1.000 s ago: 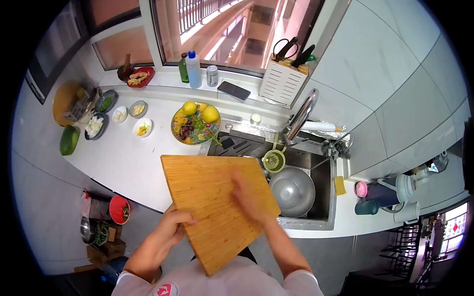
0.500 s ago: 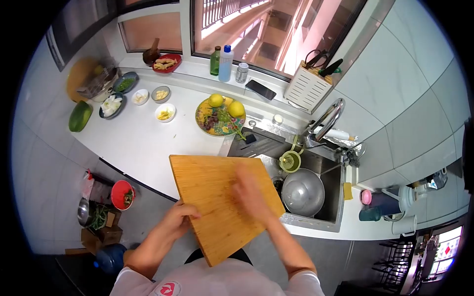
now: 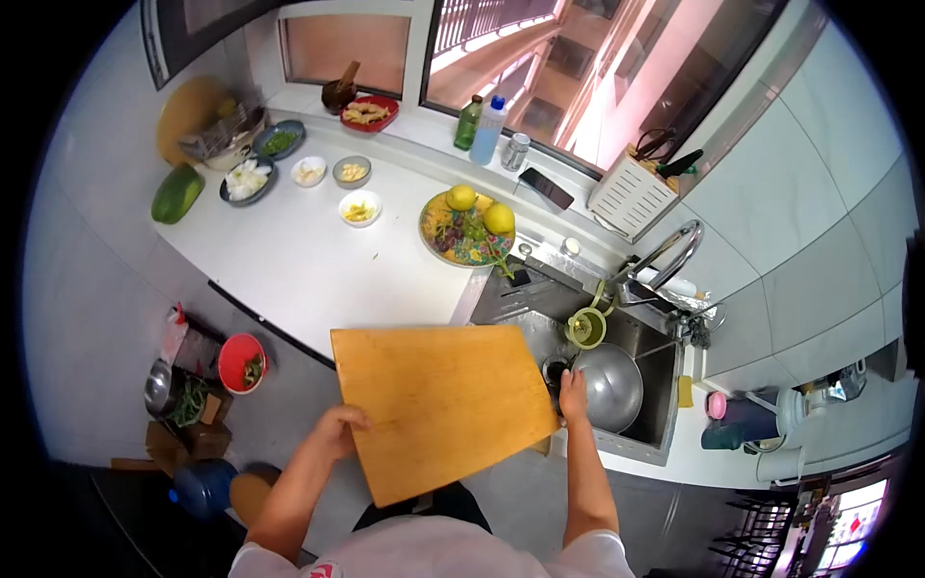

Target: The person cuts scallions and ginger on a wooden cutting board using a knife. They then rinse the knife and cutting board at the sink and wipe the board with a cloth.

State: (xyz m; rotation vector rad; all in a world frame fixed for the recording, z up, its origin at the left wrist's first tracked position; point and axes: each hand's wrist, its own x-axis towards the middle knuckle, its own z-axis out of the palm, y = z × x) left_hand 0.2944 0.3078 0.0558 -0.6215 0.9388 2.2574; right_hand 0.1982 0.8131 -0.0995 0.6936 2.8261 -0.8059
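A wooden cutting board (image 3: 443,409) is held out in front of my body, its far left corner by the counter's front edge. My left hand (image 3: 342,430) grips the board's left edge, thumb on top. My right hand (image 3: 573,397) is just past the board's right edge, over the near side of the sink, with fingers stretched out away from me. Whether it touches the board's edge I cannot tell. Beside those fingers, a metal bowl (image 3: 611,387) rests in the sink (image 3: 658,424). A green strainer-like cup (image 3: 586,328) is at the sink's far side.
On the counter are a floral fruit plate (image 3: 469,258), small bowls such as a white bowl (image 3: 360,209), and a green gourd (image 3: 177,193). A faucet (image 3: 686,246) arches over the sink. A red bin (image 3: 241,364) and a blue water jug (image 3: 204,488) stand on the floor.
My right hand has moved from the board's surface rightward past its edge to the sink. The board has turned slightly and looks flatter; my left hand still holds it. The view has shifted.
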